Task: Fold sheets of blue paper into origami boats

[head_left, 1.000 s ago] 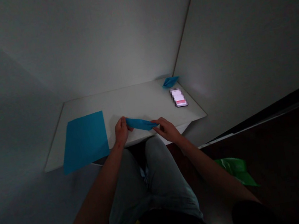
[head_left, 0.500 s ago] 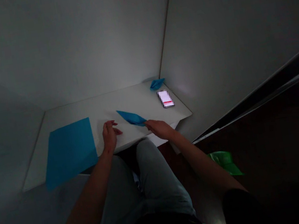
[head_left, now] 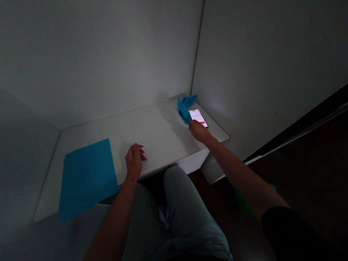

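My right hand (head_left: 198,131) pinches one end of a folded blue paper boat (head_left: 183,110), holding it near the table's far right corner. Behind it lies a second blue paper boat (head_left: 190,100), partly covered by the held one. A phone with a lit screen (head_left: 199,118) rests close by, partly hidden by my hand and the boat. Over the table's front edge, my left hand (head_left: 134,158) is empty, its fingers loosely curled but apart. To its left is a flat blue sheet of paper (head_left: 88,176).
The white table (head_left: 146,126) sits in a corner between pale walls. The blue sheet hangs past its front left edge. My legs are under the table. Something green (head_left: 243,201) on the dark floor at right is mostly hidden by my arm.
My right hand has carried the paper boat right and away from me, to beside the other boat and the phone. My left hand stays near the front edge.
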{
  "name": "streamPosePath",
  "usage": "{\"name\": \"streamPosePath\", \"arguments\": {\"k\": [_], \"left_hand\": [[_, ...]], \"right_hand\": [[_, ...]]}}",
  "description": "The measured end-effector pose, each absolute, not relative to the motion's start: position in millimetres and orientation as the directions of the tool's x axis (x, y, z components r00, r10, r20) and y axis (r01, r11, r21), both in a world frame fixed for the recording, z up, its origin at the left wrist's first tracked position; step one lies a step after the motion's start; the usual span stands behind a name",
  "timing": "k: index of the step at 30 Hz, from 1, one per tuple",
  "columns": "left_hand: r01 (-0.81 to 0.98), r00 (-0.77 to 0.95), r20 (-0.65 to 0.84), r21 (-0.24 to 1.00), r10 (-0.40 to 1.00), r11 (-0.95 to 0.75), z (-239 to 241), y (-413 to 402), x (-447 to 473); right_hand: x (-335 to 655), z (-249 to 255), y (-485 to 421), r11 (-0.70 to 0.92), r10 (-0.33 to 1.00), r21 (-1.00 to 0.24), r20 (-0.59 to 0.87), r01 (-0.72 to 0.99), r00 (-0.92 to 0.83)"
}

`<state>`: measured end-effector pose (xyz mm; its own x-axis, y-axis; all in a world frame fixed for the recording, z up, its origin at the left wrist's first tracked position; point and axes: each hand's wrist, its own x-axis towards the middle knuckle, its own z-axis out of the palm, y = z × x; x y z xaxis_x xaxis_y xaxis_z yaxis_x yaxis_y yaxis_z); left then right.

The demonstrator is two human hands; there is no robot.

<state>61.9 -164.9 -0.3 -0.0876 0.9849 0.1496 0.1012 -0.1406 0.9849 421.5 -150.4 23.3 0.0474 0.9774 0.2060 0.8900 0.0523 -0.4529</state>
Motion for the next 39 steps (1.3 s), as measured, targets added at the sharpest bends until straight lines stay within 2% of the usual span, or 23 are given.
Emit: {"name": "streamPosePath", "arguments": {"k": [8,14,16,20,22,24,27,29,31,34,37,39], "left_hand": [[0.173,-0.087,0.172,0.973,0.981,-0.155,3.9,-166.4,62.6],[0.17,-0.063,0.137,0.977,0.989,-0.125,2.9,-165.0,60.2],[0.163,-0.067,0.131,0.979,0.989,-0.118,2.0,-163.3,61.3],[0.141,-0.053,0.099,0.986,0.994,-0.091,5.4,-163.4,66.4],[0.146,0.007,0.08,0.986,0.997,-0.08,11.9,-168.6,61.0],[0.221,0.086,0.127,0.965,0.988,-0.144,20.4,-179.4,41.9],[0.481,0.2,0.299,0.8,0.933,-0.359,29.9,-206.5,-16.0],[0.669,0.225,0.333,0.631,0.916,-0.394,29.2,-228.2,-66.3],[0.823,0.191,0.29,0.473,0.938,-0.315,22.3,-248.4,-113.3],[0.926,0.185,0.132,0.31,0.974,-0.218,8.1,-269.3,-156.0],[0.942,0.224,0.054,0.246,0.973,-0.23,2.9,-276.8,-153.4],[0.927,0.281,0.025,0.25,0.96,-0.278,6.2,-275.4,-130.8]], "right_hand": [[380.5,13.7,-72.4,-0.028,0.988,-0.509,0.114,0.86,0.099],[356.3,7.2,-83.7,-0.073,0.988,-0.561,0.075,0.825,0.138],[337.8,1.9,-98.9,-0.036,0.979,-0.599,0.138,0.8,0.148],[299.5,-13.7,-134.2,0.134,0.967,-0.658,0.251,0.741,0.048],[289.2,-21.2,-147.6,0.182,0.958,-0.7,0.283,0.691,0.034],[286.5,-26.4,-154.3,0.222,0.95,-0.733,0.311,0.642,0.027],[289.6,-29.2,-153.5,0.21,0.96,-0.769,0.278,0.603,0.021],[291.5,-28.1,-150.7,0.206,0.962,-0.769,0.272,0.606,0.019],[291.7,-25.5,-149.3,0.208,0.964,-0.755,0.266,0.622,0.001],[290.5,-21.0,-151.9,0.206,0.969,-0.732,0.246,0.649,-0.03],[289.3,-16.6,-159.6,0.233,0.966,-0.72,0.247,0.654,-0.073],[288.1,-13.9,-167.0,0.344,0.937,-0.681,0.293,0.647,-0.189]]}}
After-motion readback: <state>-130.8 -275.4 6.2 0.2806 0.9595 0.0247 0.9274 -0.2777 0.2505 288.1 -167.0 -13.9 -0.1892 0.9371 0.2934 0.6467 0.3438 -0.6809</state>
